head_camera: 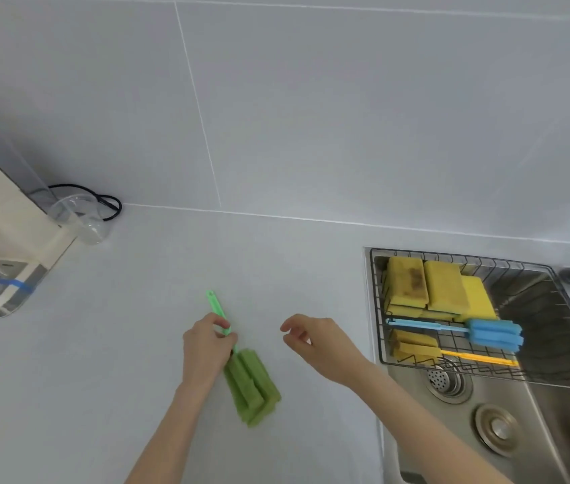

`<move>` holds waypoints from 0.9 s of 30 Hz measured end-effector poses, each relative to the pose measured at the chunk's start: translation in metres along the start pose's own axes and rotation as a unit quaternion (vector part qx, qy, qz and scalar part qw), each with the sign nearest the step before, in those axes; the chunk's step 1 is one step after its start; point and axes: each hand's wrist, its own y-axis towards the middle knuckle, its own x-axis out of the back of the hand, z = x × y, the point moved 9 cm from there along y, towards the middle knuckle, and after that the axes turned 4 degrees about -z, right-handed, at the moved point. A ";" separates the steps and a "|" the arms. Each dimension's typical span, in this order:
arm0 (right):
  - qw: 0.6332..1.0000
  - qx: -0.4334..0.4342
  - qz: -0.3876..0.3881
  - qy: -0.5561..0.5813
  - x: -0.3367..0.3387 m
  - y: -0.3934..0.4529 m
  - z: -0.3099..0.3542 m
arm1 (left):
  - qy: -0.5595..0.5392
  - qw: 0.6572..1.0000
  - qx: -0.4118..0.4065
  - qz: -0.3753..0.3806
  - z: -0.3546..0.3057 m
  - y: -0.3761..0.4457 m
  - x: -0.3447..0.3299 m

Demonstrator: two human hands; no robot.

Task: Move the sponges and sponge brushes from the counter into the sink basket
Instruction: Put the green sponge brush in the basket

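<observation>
Down in the lower middle of the frame, we see the left hand [206, 347] closed around the thin handle of a green sponge brush [250, 387], fingers pinching it partway along. The brush's foam head points toward the lower edge of the frame and its hooked handle tip sticks up beyond the fingers. We cannot tell whether the head rests on the pale counter [102, 361] or is lifted just clear of it. Just to its right, the right hand [315, 338] is open and holds nothing, its fingers loosely curled and pointing left toward the brush, with a clear gap between the two hands.

At the right of the frame we find the wire sink basket [378, 309] set across the steel sink [451, 431]. Inside it lie several yellow sponges [440, 286], stacked toward the basket's upper left. Below them a blue sponge brush [493, 331] lies crosswise with its head to the right, and a yellow sponge brush [419, 349] lies beneath that with its head to the left.

At the left edge stands a cream-coloured appliance [0, 218], with a clear plastic cup [79, 218] touching its side.
</observation>
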 end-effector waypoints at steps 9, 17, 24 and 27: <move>0.994 -0.081 -0.071 -0.036 0.079 -0.049 -0.047 | -0.141 0.981 -0.132 0.032 -0.146 -0.060 -0.090; 0.977 -0.123 -0.135 -0.112 0.184 -0.097 -0.155 | -0.116 0.957 -0.248 0.100 -0.211 -0.115 -0.184; 0.963 -0.110 -0.097 -0.226 0.261 -0.119 -0.257 | 0.157 0.885 -0.431 0.076 -0.237 -0.142 -0.242; 0.965 -0.121 -0.070 -0.223 0.265 -0.126 -0.289 | 0.191 0.866 -0.428 0.173 -0.228 -0.154 -0.286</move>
